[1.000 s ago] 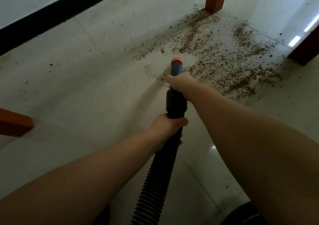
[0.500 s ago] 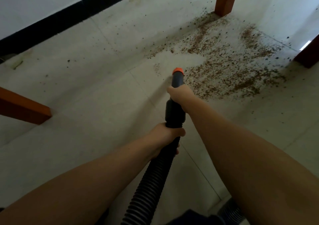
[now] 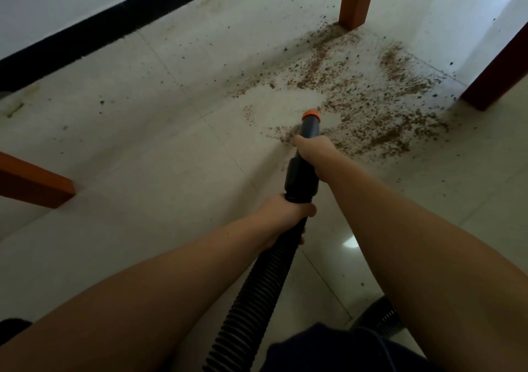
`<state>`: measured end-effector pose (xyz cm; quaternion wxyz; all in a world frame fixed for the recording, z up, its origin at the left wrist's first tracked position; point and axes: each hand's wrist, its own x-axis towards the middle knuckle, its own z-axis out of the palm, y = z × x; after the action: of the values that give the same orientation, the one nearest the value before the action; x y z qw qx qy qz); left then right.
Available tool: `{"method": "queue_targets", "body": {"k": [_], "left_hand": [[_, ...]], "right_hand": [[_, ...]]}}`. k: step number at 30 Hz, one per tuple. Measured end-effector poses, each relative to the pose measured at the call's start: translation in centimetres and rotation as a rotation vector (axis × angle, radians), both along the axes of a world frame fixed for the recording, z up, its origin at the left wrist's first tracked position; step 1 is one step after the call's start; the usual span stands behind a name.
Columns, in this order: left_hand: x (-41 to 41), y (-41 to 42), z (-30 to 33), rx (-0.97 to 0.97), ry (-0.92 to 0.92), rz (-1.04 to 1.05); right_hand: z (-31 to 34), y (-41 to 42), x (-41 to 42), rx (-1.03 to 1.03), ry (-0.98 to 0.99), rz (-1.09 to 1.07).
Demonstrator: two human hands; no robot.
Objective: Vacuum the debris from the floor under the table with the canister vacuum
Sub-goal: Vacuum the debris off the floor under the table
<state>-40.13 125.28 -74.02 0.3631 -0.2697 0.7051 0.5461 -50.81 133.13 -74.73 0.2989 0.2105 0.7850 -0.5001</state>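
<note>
The black orange-tipped vacuum nozzle (image 3: 310,126) is gripped by the right hand (image 3: 315,151); the ribbed black hose (image 3: 257,291) by the left hand (image 3: 281,217), fingers curled. Brown crumbly debris (image 3: 380,114) is flanked by orange wooden bench legs (image 3: 355,0) far and right.

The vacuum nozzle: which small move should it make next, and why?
Probably sweep the nozzle slightly right and forward. Thick brown debris lies just beyond its orange tip, while the floor to its left looks mostly clean. Both hands already grip it.
</note>
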Motion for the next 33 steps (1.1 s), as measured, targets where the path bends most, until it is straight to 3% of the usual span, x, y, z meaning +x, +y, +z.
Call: {"method": "queue_targets", "body": {"k": [14,20,33], "left_hand": [[-0.6,-8.2,-1.6,-0.086,0.019,0.231],[-2.8,-9.0,-2.3,-0.068,0.003,0.219],[2.8,-9.8,-0.1,-0.120,-0.152,-0.006]], "right_hand": [[-2.0,-11.5,-2.5,-0.035,0.073,0.277],[-2.8,-11.7,-4.5,-0.055,0.111,0.198],[-3.1,-9.3,3.5,-0.229,0.017,-0.116]]}}
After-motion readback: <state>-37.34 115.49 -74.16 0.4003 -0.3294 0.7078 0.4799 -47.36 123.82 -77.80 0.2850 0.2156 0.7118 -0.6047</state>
